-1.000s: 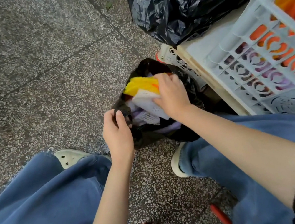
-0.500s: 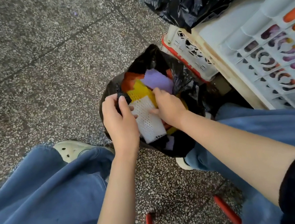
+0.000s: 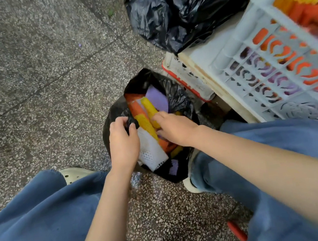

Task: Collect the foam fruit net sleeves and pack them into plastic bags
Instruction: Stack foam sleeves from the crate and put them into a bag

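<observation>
A small black plastic bag (image 3: 177, 98) stands open on the floor between my feet. Inside lie foam net sleeves: a purple one (image 3: 157, 98), yellow ones (image 3: 150, 109), orange ones (image 3: 136, 108) and a white one (image 3: 152, 153). My left hand (image 3: 123, 143) pinches the bag's left rim and holds it open. My right hand (image 3: 173, 127) reaches into the bag with its fingers pressing down on the sleeves; its fingertips are partly hidden among them.
A white slatted crate (image 3: 269, 53) full of orange, purple and yellow sleeves stands on a board at the right. A large filled black bag (image 3: 187, 4) sits behind it. Terrazzo floor (image 3: 41, 77) stretches to the left. Red stool legs (image 3: 237, 233) show below my knees.
My right hand has let go of the white sleeve and pushed deeper into the bag. The sleeves have settled lower. My left hand still holds the rim.
</observation>
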The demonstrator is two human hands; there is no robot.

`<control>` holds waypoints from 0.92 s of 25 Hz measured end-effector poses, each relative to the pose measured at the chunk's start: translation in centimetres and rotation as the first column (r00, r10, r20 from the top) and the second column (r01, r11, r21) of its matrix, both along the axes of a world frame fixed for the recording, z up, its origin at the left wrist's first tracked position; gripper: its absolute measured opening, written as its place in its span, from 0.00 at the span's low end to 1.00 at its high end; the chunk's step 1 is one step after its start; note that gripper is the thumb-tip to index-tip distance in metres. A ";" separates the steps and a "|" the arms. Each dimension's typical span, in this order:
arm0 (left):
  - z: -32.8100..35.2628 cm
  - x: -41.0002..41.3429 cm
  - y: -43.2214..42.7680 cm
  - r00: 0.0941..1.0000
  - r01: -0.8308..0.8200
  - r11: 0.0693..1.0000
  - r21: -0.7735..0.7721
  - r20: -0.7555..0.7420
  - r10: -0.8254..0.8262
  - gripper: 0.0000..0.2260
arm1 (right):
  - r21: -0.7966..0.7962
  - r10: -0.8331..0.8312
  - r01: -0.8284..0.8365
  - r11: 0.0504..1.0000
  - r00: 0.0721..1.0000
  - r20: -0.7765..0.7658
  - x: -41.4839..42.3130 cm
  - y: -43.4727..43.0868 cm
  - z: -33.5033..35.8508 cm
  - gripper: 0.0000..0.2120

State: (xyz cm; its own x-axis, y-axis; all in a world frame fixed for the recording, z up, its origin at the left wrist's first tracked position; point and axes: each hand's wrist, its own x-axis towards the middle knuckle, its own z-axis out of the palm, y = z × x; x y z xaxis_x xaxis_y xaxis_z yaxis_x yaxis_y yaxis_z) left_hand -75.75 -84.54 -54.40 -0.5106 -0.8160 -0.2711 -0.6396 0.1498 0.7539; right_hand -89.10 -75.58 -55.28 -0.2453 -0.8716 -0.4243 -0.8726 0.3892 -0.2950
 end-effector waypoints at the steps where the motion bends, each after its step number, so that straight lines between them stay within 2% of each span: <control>1: 0.7 -0.1 0.4 0.999 0.030 0.999 -0.036 0.021 -0.030 0.10 | -0.050 -0.003 0.001 0.999 0.999 -0.046 -0.7 0.8 1.7 0.20; 4: 2.4 -0.9 1.8 0.983 0.176 0.948 -0.265 0.106 -0.153 0.12 | -0.223 -0.073 0.032 0.974 0.981 -0.181 -2.6 3.6 6.9 0.16; 7: 5.5 -3.0 3.7 0.937 0.350 0.814 -0.463 0.178 -0.301 0.12 | -0.440 -0.214 0.078 0.895 0.939 -0.268 -4.0 7.4 12.0 0.12; 9: 8.0 -5.1 5.2 0.907 0.407 0.719 -0.563 0.156 -0.391 0.10 | -0.550 -0.269 0.032 0.835 0.895 -0.355 -5.0 10.3 15.0 0.10; 11: 11.0 -7.5 7.2 0.878 0.429 0.647 -0.630 0.121 -0.464 0.12 | -0.610 -0.319 0.025 0.792 0.869 -0.379 -6.2 13.6 18.1 0.10; 14: 14.9 -11.3 10.6 0.796 0.454 0.564 -0.690 0.029 -0.605 0.16 | -0.666 -0.406 0.029 0.746 0.812 -0.420 -8.5 18.6 21.9 0.15; 17: 17.7 -15.4 14.6 0.664 0.522 0.496 -0.693 -0.034 -0.747 0.12 | -0.702 -0.562 0.126 0.701 0.704 -0.435 -11.6 24.3 23.9 0.16; 20: 18.7 -19.1 18.4 0.571 0.594 0.432 -0.679 -0.023 -0.821 0.15 | -0.661 -0.690 0.341 0.669 0.615 -0.382 -14.5 29.7 24.1 0.21; 23: 19.0 -22.4 21.7 0.515 0.655 0.347 -0.671 0.061 -0.855 0.20 | -0.543 -0.795 0.588 0.599 0.515 -0.320 -16.3 34.8 23.3 0.30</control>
State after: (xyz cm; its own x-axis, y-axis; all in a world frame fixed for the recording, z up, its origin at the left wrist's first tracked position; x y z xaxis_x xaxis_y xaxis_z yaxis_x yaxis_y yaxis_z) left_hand -98.17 -62.81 -35.38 -0.9473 0.0489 0.3165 0.1853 0.8896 0.4174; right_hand -105.39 -40.82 -31.93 -0.9036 -0.3659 0.2227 -0.4042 0.9004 -0.1607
